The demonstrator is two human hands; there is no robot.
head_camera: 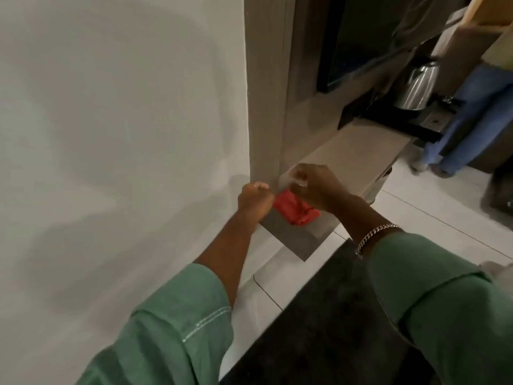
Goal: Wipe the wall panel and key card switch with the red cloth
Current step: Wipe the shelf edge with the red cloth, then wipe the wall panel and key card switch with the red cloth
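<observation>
Hands first: both are bunched up together at the near corner of the grey-brown wood-grain surface [291, 240], right where it meets the tall grey wood-grain wall panel [266, 107]. The left hand [254, 200] is curled into a fist, and the crumpled red cloth [294, 211] comes out from just beside its knuckles, so it looks clamped on one end of the cloth, though the actual grip is hidden. The right hand [313, 187] has its fingers curled down over the far end of the cloth, touching it; I honestly can't tell if it's pinching the fabric or just pressing on it. Most of the cloth lies bunched on the surface between and below the two hands.

Both arms wear green long sleeves [177, 329], and there's a silver chain bracelet [374, 236] on the right wrist. To the left is a plain white wall [111, 134]. No key card switch that I can make out.

Farther along on the right, a shiny steel kettle [416, 87] sits on a black tray [388, 120], under a dark framed screen [361, 43]. Another person's legs in blue jeans [472, 120] stand at the far right. The floor is pale tile [430, 218], with a dark mat [319, 329] near the bottom.
</observation>
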